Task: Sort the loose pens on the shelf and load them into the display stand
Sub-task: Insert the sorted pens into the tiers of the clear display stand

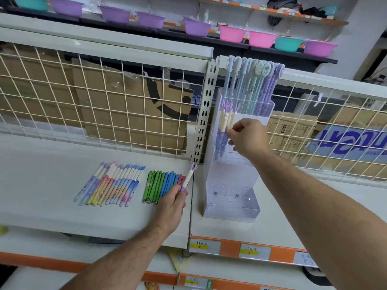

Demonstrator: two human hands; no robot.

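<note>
Progress check on the pen sorting: looks well under way but nowhere near finished. Top tier of the display stand (230,212) packed with tall pastel pens (251,80). Middle tier only partly filled, just a small cluster of cream-capped pens (225,120) at its left side. Bottom tier (230,195), as far as visible, nothing but bare holes.

Right hand (247,137) up at that middle tier, fingers pinching one of the cream-capped pens, probably seating it in its hole. Left hand (170,203) lower down over the shelf (52,206), fingers curled round the barrel of a spare pen (189,176) of the same kind, purple tip pointing up, just beside the stand's left wall. Looks like next in line.

Left on the shelf: two tidy rows lying flat. Gradient-coloured bunch (111,185) further left, green, blue and red bunch (161,185) right next to the left hand.

So sorting pretty much done, loading maybe a third of the way, at a guess. Plenty of open holes for the rest.
</note>
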